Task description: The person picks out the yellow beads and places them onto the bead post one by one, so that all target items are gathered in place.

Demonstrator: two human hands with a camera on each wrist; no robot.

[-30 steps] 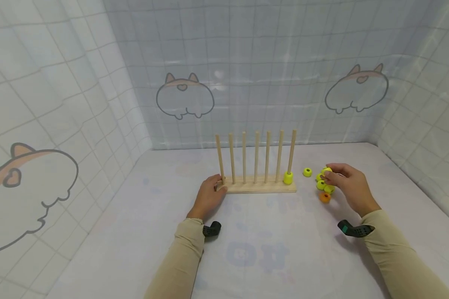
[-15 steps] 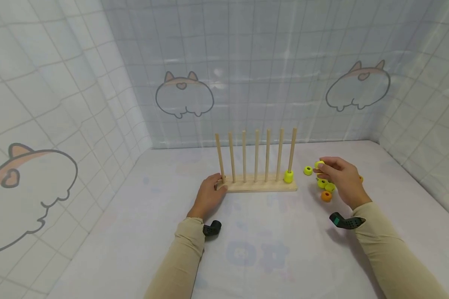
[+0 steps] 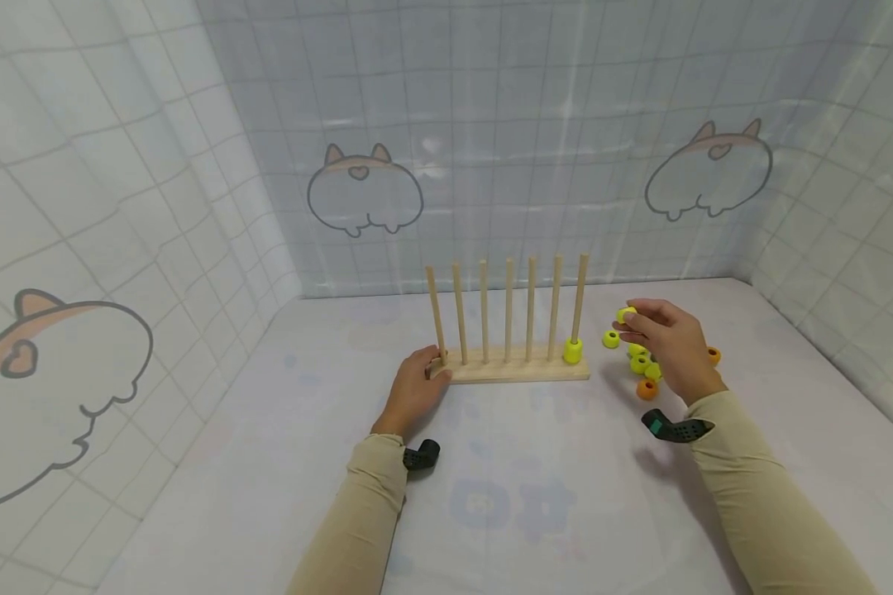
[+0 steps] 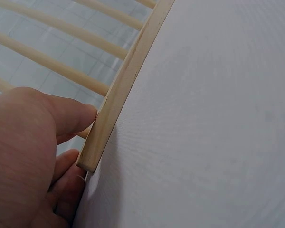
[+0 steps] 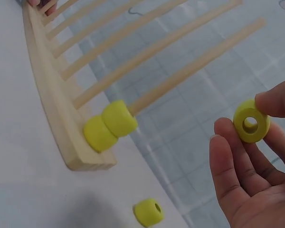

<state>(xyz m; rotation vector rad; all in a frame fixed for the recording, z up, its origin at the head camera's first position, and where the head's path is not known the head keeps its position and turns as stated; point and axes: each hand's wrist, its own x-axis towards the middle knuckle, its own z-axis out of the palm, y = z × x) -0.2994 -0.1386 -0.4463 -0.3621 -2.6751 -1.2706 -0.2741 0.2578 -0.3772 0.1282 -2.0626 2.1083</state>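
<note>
Though hollow, round yellow bead (image 5: 247, 110) tight between right fingers (image 5: 225, 168), left fingers (image 4: 75, 115) around pale wooden base (image 4: 104, 118).

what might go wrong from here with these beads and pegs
The right hand pinches a yellow bead in mid-air, so it might slip and drop.
The loose bead nearest the rack lies close by that hand and could get knocked away.
The left hand holds only the rack's left end, so bumping the rightmost peg might swivel it.

Passable over the upright wooden pegs (image 3: 509, 310) and in front of their base (image 3: 517, 372). Blocked at left by the left hand (image 3: 416, 392), at right by loose yellow beads (image 3: 637, 368).
</note>
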